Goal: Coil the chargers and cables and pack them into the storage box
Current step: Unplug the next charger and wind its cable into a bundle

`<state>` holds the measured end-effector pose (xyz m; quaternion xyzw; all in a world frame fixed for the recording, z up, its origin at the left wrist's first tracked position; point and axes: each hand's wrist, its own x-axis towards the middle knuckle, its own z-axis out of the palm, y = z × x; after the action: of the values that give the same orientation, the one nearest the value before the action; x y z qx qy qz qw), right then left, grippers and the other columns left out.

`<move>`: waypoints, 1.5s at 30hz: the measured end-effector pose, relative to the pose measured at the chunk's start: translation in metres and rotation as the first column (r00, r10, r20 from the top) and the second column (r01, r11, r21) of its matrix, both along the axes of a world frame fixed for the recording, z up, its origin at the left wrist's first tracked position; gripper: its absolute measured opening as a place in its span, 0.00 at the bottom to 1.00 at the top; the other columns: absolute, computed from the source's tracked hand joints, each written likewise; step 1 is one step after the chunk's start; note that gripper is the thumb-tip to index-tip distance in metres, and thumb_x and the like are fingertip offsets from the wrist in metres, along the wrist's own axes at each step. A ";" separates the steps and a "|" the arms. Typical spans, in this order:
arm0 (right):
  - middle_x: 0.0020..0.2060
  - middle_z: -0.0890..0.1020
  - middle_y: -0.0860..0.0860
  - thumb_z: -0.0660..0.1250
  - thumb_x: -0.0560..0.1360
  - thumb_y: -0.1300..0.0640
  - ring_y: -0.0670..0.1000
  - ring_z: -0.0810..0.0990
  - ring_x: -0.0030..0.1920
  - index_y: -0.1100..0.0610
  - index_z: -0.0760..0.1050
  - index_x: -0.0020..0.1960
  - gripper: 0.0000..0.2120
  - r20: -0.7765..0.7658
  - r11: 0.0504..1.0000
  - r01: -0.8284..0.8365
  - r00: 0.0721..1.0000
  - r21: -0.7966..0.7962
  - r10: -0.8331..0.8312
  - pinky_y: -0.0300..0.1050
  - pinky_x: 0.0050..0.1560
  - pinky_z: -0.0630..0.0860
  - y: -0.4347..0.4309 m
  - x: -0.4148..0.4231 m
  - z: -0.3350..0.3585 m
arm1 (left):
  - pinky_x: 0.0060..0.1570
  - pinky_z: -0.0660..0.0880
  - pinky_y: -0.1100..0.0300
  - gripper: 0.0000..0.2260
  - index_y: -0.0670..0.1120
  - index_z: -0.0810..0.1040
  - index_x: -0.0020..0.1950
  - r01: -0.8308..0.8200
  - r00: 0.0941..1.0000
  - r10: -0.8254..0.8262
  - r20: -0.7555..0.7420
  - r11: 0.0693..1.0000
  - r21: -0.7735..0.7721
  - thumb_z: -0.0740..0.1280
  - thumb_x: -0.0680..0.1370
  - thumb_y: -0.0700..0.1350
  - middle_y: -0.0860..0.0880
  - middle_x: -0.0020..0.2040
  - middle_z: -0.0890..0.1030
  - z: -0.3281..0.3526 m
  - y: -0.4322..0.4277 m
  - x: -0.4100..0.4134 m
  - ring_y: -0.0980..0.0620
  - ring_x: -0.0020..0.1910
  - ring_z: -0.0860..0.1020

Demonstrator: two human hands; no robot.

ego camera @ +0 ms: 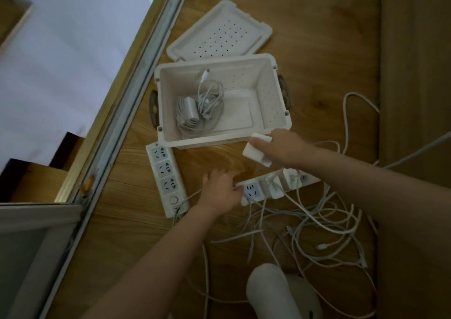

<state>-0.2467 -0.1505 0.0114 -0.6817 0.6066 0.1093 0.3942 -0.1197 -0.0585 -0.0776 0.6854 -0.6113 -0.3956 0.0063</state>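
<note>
My right hand [285, 148] is clamped on a white charger [256, 154], just beside the near right corner of the box [207, 141]. My left hand [220, 192] seems to pinch the end of the strip [251, 189], though blur hides the fingers. I judge the charger light, hard and smooth, best gripped across its flat sides. The cables [317, 221] lie limp and tangled on the floor. The box's right half offers room past its raised rim.
</note>
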 end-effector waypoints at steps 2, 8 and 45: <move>0.42 0.75 0.57 0.54 0.80 0.44 0.48 0.70 0.32 0.64 0.71 0.50 0.22 0.142 0.992 0.120 0.982 0.044 -0.126 0.39 0.30 0.65 -0.003 0.004 0.011 | 0.67 0.61 0.51 0.15 0.49 0.74 0.65 -0.270 0.926 0.267 -0.267 0.963 0.027 0.56 0.81 0.50 0.48 0.64 0.73 0.028 -0.008 0.002 0.48 0.66 0.67; 0.44 0.77 0.57 0.51 0.80 0.44 0.50 0.72 0.33 0.63 0.68 0.61 0.23 0.338 0.974 0.218 0.914 0.053 -0.223 0.43 0.31 0.69 -0.002 0.029 0.053 | 0.50 0.73 0.61 0.15 0.51 0.77 0.55 -0.535 0.328 0.572 -0.752 0.768 0.351 0.53 0.82 0.55 0.50 0.52 0.81 0.121 -0.028 0.000 0.54 0.50 0.79; 0.35 0.76 0.48 0.60 0.71 0.33 0.48 0.74 0.38 0.54 0.75 0.44 0.23 -0.276 0.193 -0.383 0.865 -0.904 0.420 0.40 0.38 0.65 0.110 0.021 0.481 | 0.22 0.53 0.69 0.12 0.44 0.73 0.56 -0.673 0.113 0.288 -0.951 0.726 0.140 0.61 0.78 0.51 0.47 0.33 0.76 0.476 0.112 0.076 0.59 0.22 0.57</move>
<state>-0.2257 -0.0404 0.4921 -0.9142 0.3484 -0.1757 -0.1094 -0.0434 0.0538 0.3988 0.4704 -0.2804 -0.5800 0.6031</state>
